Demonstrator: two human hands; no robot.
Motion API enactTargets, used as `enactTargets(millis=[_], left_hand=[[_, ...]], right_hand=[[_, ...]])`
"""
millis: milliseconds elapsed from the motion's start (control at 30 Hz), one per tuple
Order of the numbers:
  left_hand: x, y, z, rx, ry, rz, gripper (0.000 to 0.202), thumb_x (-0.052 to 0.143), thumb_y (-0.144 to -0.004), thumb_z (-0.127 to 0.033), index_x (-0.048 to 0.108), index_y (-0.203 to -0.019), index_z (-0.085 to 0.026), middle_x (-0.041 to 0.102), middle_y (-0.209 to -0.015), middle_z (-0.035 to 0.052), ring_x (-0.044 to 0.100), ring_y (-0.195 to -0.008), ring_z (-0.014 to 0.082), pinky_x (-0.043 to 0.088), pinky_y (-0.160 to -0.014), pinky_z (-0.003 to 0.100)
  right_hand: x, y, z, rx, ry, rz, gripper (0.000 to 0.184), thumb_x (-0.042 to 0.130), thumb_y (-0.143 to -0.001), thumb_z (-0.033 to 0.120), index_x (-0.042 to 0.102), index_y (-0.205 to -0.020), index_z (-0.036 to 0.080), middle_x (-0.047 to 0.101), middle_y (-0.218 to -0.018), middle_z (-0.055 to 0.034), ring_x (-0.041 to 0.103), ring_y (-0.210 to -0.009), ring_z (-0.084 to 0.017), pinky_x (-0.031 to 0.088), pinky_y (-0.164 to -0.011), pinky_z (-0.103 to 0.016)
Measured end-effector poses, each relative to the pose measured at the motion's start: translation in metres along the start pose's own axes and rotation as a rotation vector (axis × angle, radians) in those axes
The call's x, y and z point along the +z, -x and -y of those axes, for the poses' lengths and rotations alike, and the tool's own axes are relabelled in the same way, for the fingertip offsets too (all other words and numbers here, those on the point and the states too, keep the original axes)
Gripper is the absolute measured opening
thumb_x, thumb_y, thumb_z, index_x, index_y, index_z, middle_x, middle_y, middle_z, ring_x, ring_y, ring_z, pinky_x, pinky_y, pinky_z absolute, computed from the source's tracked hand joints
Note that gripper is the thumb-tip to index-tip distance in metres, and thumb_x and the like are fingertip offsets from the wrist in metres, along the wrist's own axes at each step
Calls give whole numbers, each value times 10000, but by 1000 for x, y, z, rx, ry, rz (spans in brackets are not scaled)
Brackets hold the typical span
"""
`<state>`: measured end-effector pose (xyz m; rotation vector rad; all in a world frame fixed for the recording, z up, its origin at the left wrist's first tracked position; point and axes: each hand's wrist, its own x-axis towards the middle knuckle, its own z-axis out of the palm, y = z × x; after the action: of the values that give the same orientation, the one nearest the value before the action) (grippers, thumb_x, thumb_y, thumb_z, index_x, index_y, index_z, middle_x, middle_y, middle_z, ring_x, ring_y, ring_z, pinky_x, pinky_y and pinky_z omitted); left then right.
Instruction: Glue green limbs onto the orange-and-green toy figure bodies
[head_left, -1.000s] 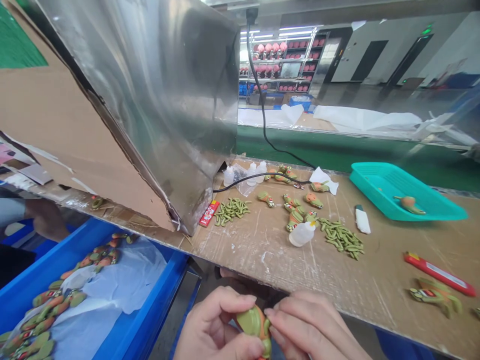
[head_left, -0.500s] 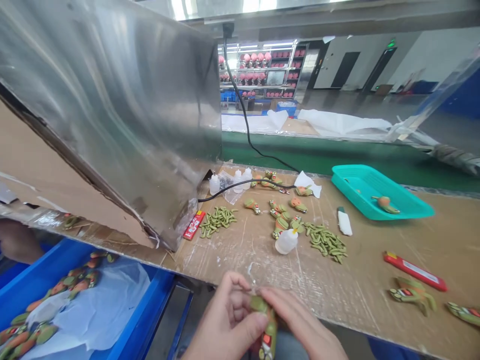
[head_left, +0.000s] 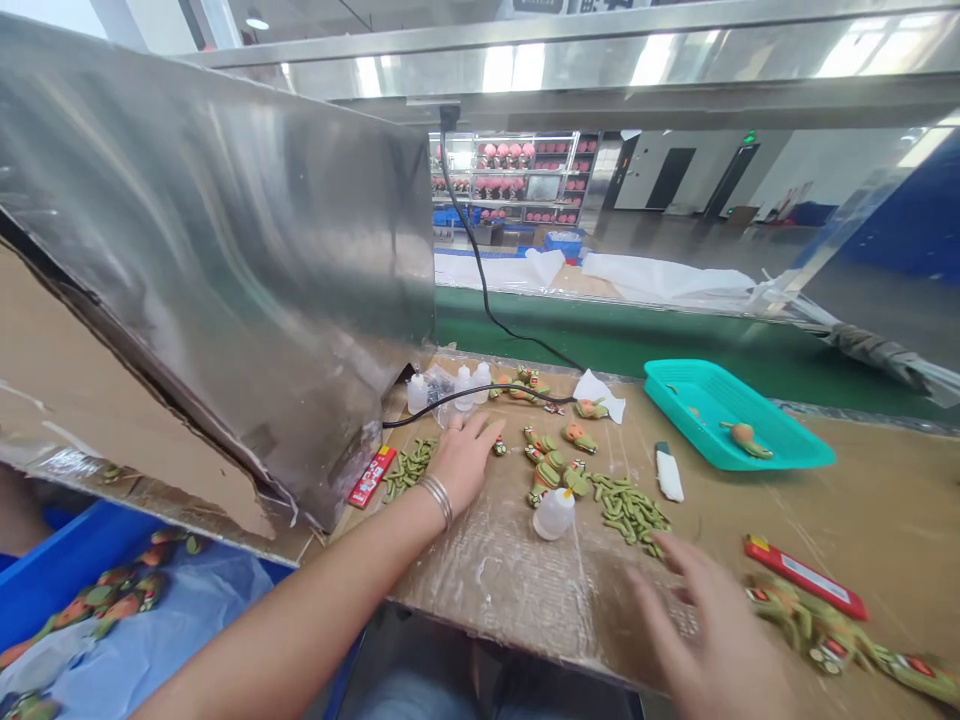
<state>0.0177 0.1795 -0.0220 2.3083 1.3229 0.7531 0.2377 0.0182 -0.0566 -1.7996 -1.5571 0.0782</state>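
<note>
My left hand (head_left: 463, 462) reaches forward over the bench, a metal bangle on its wrist. Its fingers are stretched out over a small green-and-orange clay-like figurine (head_left: 499, 446), which they partly cover; a firm grip is not visible. Beside that hand lies a pile of thin green pieces (head_left: 409, 468). My right hand (head_left: 705, 625), smeared by motion, has its thumb and fingers apart with nothing seen in them. It is between a second green pile (head_left: 626, 512) and a figurine (head_left: 832, 645) at the right. A squeeze bottle (head_left: 554, 514) with a yellow tip stands between the hands.
Several figurines (head_left: 546, 470) lie mid-bench. Farther back are white bottles (head_left: 417, 392) and a black cable (head_left: 487, 386). A turquoise tray (head_left: 795, 445), a white-and-green tool (head_left: 669, 474) and a red box (head_left: 806, 577) occupy the right. A metal panel (head_left: 300, 250) and blue bin (head_left: 97, 530) are left.
The hands have parted: the left moved forward to a figurine, the right moved rightward. The figurine they held is out of them, and another now lies among those at the right. The view tilted up.
</note>
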Motion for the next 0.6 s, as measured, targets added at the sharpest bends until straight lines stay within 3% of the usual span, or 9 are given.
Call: enactTargets(millis=[100,167,267,333,400,500,533,600], left_hand=[[7,-13,-4,-3,-61,53,324,544,-847,-266,533,-1165,-205,556,-1246,90,559,-1058,272,459,-868,521],[9,-13,-7,-41,-57,84,293,548,-845,-267,554,-1128,-189,586,-1194,86,586,-1006,257,486,-829,496],[7,-1,-8,-112,36,104,273,553,-842,-268,566,-1100,-181,596,-1169,82,596,-979,249,499,-805,479],[3,13,-7,-148,163,101,267,555,-840,-269,569,-1093,-182,597,-1163,80,597,-973,245,505,-793,469],[-2,32,-10,-180,333,96,246,545,-846,-261,569,-1078,-181,607,-1133,78,616,-911,224,527,-748,438],[-12,69,-21,-249,638,103,228,479,-863,-177,511,-1088,-161,654,-962,78,665,-698,177,563,-640,376],[-16,82,-26,-268,743,104,259,479,-850,-146,483,-1109,-162,662,-937,82,679,-761,190,564,-691,374],[-23,107,-36,-293,920,86,373,536,-808,-128,452,-1164,-202,626,-1108,106,638,-988,227,531,-826,383]], right_hand=[[39,-6,28,37,-210,133,460,486,-852,424,424,-1214,147,518,-1137,-152,510,-990,-291,444,-810,-479],[59,-13,39,49,-254,134,456,479,-857,387,400,-1224,129,507,-1143,-155,500,-983,-276,442,-806,-452],[72,-23,45,84,-315,96,370,535,-804,345,475,-1096,125,519,-1085,-152,462,-1019,-309,368,-885,-506],[72,-25,47,123,-384,90,322,573,-770,340,495,-1018,149,537,-1046,-138,475,-1008,-321,353,-897,-527],[68,-20,50,184,-492,113,311,587,-767,360,474,-986,171,568,-1001,-122,541,-941,-303,410,-851,-508],[57,-4,58,268,-694,177,298,578,-785,407,437,-948,202,619,-961,-98,619,-871,-250,494,-789,-417],[52,3,62,282,-746,197,303,567,-792,421,436,-962,207,629,-968,-90,628,-871,-231,506,-781,-380],[41,15,73,320,-852,222,366,573,-787,442,436,-1045,222,633,-1018,-73,618,-914,-197,504,-784,-309]])
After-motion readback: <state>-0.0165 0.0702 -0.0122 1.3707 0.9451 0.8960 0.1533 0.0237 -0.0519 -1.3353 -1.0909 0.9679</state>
